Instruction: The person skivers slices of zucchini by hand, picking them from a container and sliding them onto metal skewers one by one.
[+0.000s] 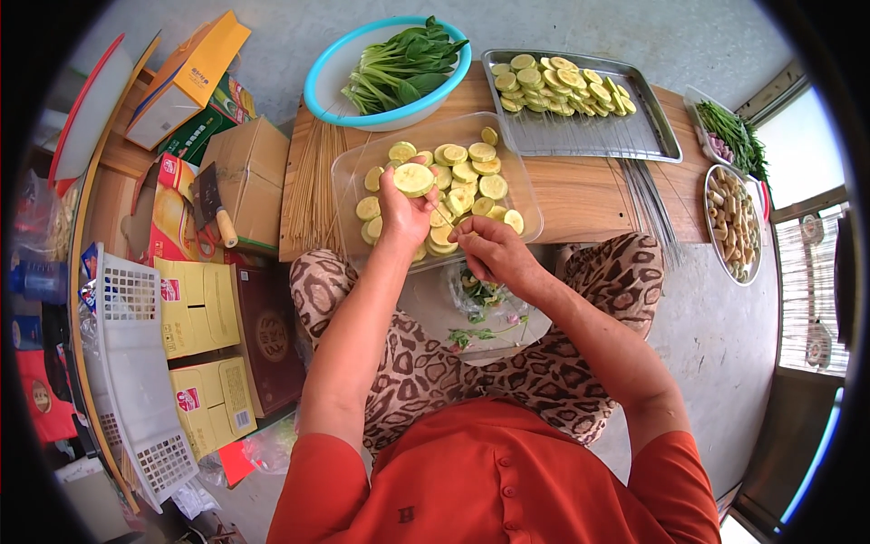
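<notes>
My left hand [406, 207] grips a round zucchini slice [413, 179] between thumb and fingers, above a clear plastic tub [523, 204]. A thin skewer [443, 216] runs toward the slice from my right hand [495, 248], whose thumb and forefinger pinch its end. Whether its tip has entered the slice is hidden by the left fingers. Many loose zucchini slices [493, 186] lie in the tub under both hands. On a metal tray [571, 141] at the back right, more slices [550, 85] are stacked in overlapping rows, with thin skewers sticking out toward me.
A blue-rimmed basin [319, 102] holds leafy greens [408, 68]. Bamboo skewers [314, 183] and metal skewers [646, 204] lie on the wooden table [571, 197]. An oval dish [733, 224] of short tan pieces stands at the right. A cleaver [212, 197] rests by cardboard boxes [248, 177] at the left.
</notes>
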